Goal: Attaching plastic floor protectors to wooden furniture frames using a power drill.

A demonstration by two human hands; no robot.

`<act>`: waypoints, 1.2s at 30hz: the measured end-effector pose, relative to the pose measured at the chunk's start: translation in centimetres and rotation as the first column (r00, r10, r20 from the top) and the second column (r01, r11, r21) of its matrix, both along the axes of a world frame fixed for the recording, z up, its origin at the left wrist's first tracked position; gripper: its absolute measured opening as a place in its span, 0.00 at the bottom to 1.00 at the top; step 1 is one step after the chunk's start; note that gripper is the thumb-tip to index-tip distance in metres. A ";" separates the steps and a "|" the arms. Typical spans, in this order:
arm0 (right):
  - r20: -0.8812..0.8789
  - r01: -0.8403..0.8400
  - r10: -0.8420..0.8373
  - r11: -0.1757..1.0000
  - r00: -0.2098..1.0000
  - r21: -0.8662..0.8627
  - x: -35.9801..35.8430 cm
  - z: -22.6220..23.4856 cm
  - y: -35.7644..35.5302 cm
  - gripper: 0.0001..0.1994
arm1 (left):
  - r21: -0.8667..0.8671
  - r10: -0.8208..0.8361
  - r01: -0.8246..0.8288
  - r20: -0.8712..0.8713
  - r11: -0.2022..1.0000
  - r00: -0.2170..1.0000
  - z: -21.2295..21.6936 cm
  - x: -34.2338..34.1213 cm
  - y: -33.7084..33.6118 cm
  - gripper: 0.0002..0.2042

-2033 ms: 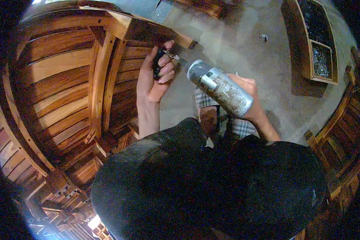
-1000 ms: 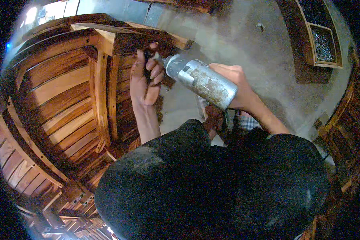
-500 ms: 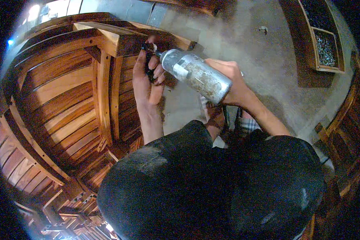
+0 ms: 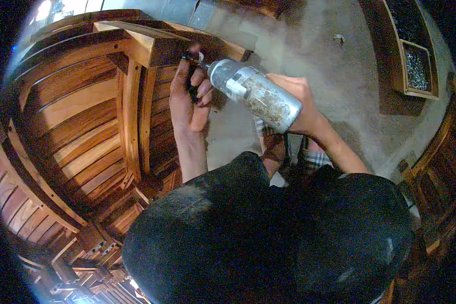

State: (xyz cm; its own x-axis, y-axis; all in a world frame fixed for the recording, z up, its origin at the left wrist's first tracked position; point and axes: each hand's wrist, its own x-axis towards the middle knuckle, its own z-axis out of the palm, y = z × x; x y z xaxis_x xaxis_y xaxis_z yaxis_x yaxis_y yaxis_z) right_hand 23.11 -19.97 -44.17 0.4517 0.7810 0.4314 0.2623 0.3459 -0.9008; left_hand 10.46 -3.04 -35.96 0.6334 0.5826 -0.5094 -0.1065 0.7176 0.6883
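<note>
My right hand (image 4: 303, 99) is wrapped round a greyish, worn plastic bottle (image 4: 268, 98) with a pale label and tan smears. The bottle lies tilted, and its thin nozzle (image 4: 204, 65) points up and left toward my left hand (image 4: 187, 101). Closed fingers of that left hand hold a small black piece (image 4: 193, 92), mostly hidden by them; I cannot make out its kind. A bit of something white (image 4: 201, 57) shows at the nozzle end. Just beyond the left fingertips is the dark end of a slatted wooden furniture frame (image 4: 169, 52).
Slatted wooden panels (image 4: 83, 129) fill the left side, with more wooden frames (image 4: 81, 268) at lower left. A wooden box (image 4: 430, 95) of small shiny metal pieces stands at far right on the grey floor (image 4: 314, 45). Dark wooden furniture (image 4: 435, 167) edges the right.
The bottle and my right hand have shifted slightly right and down in the view. My left hand keeps its grip on the black piece. The surroundings shift slightly in the picture.
</note>
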 end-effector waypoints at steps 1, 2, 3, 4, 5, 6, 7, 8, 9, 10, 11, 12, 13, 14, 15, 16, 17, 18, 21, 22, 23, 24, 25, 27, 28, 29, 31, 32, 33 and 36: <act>-0.003 0.013 -0.013 1.000 1.000 0.001 -0.1 0.0 0.0 0.24 | 0.000 0.002 -0.002 0.001 1.000 1.000 0.0 -0.1 0.1 0.14; -0.003 0.013 -0.013 1.000 1.000 -0.002 -0.1 -0.2 0.0 0.24 | -0.014 -0.011 0.011 0.028 1.000 1.000 -0.3 -0.3 0.3 0.14; 0.013 0.016 -0.016 1.000 1.000 -0.001 -0.1 -0.4 0.0 0.24 | -0.027 -0.024 0.025 0.055 0.999 0.998 -0.6 -0.5 0.5 0.14; 0.030 0.019 -0.019 1.000 0.999 0.000 0.0 -0.6 0.0 0.25 | -0.031 -0.025 0.027 0.055 0.999 0.998 -0.7 -0.5 0.5 0.14; 0.030 0.016 -0.016 1.000 0.999 0.000 0.0 -0.5 0.1 0.25 | -0.037 -0.020 0.022 0.049 0.999 0.999 -0.6 -0.5 0.4 0.13; 0.048 0.033 -0.035 0.999 0.998 0.039 0.0 -0.4 0.1 0.22 | -0.045 -0.016 0.018 0.043 0.999 0.999 -0.5 -0.6 0.3 0.13; 0.066 0.050 -0.055 0.996 0.996 0.077 0.1 -0.3 0.1 0.20 | -0.046 -0.016 0.018 0.043 0.999 0.999 -0.6 -0.7 -0.1 0.13; 0.064 0.043 -0.048 0.996 0.997 0.080 0.0 -0.5 0.2 0.20 | -0.085 0.055 -0.055 0.003 0.995 0.998 -0.8 -1.3 -0.7 0.12; 0.055 0.037 -0.041 0.997 0.998 0.074 0.0 -0.7 0.3 0.21 | -0.123 0.123 -0.127 -0.039 0.984 0.992 -1.3 -1.7 -1.1 0.11; 0.045 0.033 -0.036 0.997 0.998 0.067 -0.1 -0.9 0.4 0.21 | -0.169 0.100 -0.100 -0.011 0.980 0.995 -2.3 -2.3 -1.2 0.09; 0.050 0.036 -0.039 0.998 0.998 0.060 0.1 -0.7 0.2 0.21 | -0.213 0.153 -0.189 -0.172 0.959 0.973 -3.2 -2.5 -1.3 0.09; 0.038 0.034 -0.035 0.999 0.999 0.041 0.1 -0.3 0.1 0.21 | -0.207 0.177 -0.234 -0.262 0.950 0.949 -5.1 -2.9 -1.0 0.08; 0.023 0.021 -0.022 0.999 0.999 0.034 0.0 0.4 0.5 0.22 | -0.185 0.212 -0.289 -0.350 0.939 0.912 -7.1 -4.0 -0.3 0.08; 0.024 0.022 -0.023 0.999 0.999 0.031 0.0 0.6 0.5 0.22 | -0.188 0.210 -0.288 -0.350 0.939 0.913 -9.5 -4.6 0.0 0.08; -0.007 0.005 -0.005 1.000 1.000 0.013 0.0 0.5 0.8 0.23 | -0.053 0.169 -0.218 -0.467 0.974 0.868 -11.8 -5.6 0.2 0.08; -0.038 0.006 -0.007 1.000 0.999 -0.022 0.2 0.2 0.5 0.23 | 0.053 0.119 -0.109 -0.583 0.993 0.804 -15.0 -6.4 0.1 0.09; -0.029 -0.010 0.010 1.000 1.000 -0.002 0.0 0.9 0.9 0.23 | 0.071 0.143 -0.125 -0.572 0.990 0.808 -18.8 -9.0 0.8 0.09; -0.011 -0.001 0.001 1.000 1.000 -0.009 0.1 1.6 0.6 0.24 | 0.543 0.091 0.205 -0.468 0.815 0.879 -24.0 -11.2 1.3 0.09; -0.011 0.015 -0.015 1.000 1.000 0.004 0.0 -0.7 0.9 0.24 | 0.718 0.033 0.622 -0.662 0.313 0.748 -23.9 -8.4 -1.2 0.12; 0.000 0.041 -0.041 0.999 0.999 0.019 0.2 -1.2 0.5 0.24 | 0.528 0.075 0.797 -0.844 0.292 0.532 -22.6 -6.5 -2.5 0.14; 0.000 0.031 -0.031 0.999 1.000 0.031 0.1 -1.1 0.6 0.24 | 0.532 0.090 0.794 -0.843 0.294 0.531 -23.7 -7.4 -2.0 0.14; 0.000 0.030 -0.030 0.999 1.000 0.039 -0.2 -0.7 1.0 0.25 | 0.431 0.188 0.901 -0.881 -0.059 0.434 -26.0 -9.4 -0.9 0.14; -0.003 0.031 -0.031 0.999 1.000 0.044 -0.5 -0.5 1.5 0.27 | 0.223 0.310 0.897 -0.883 -0.382 0.352 -28.0 -11.3 -0.1 0.14; 0.004 0.021 -0.022 0.999 1.000 0.046 -0.6 0.0 1.6 0.26 | 0.116 0.333 0.888 -0.899 -0.446 0.285 -30.5 -12.6 -0.3 0.15; 0.008 0.027 -0.027 0.999 1.000 0.030 -0.5 -0.1 1.4 0.24 | 0.013 0.342 0.857 -0.914 -0.515 0.220 -30.7 -12.0 -1.0 0.16; 0.009 0.033 -0.033 0.999 0.999 0.023 -0.3 -0.1 1.3 0.24 | 0.017 0.334 0.854 -0.916 -0.520 0.222 -30.8 -11.7 -1.6 0.16; -0.031 0.038 -0.038 0.999 0.999 0.011 0.3 -0.5 0.6 0.24 | 0.421 0.211 0.905 -0.880 -0.064 0.425 -28.7 -9.8 -3.7 0.16; -0.026 0.025 -0.024 0.999 0.999 0.028 0.1 0.1 1.0 0.24 | 0.426 0.232 0.903 -0.874 -0.058 0.427 -28.9 -10.1 -2.7 0.16; -0.035 0.005 -0.004 0.999 0.999 0.033 -0.1 0.5 1.2 0.24 | 0.408 0.187 0.908 -0.889 -0.093 0.419 -29.5 -10.5 -1.5 0.16; -0.024 0.007 -0.007 1.000 1.000 0.009 -0.4 -0.1 1.4 0.25 | 0.479 0.134 0.874 -0.864 -0.079 0.486 -28.7 -10.1 -1.1 0.16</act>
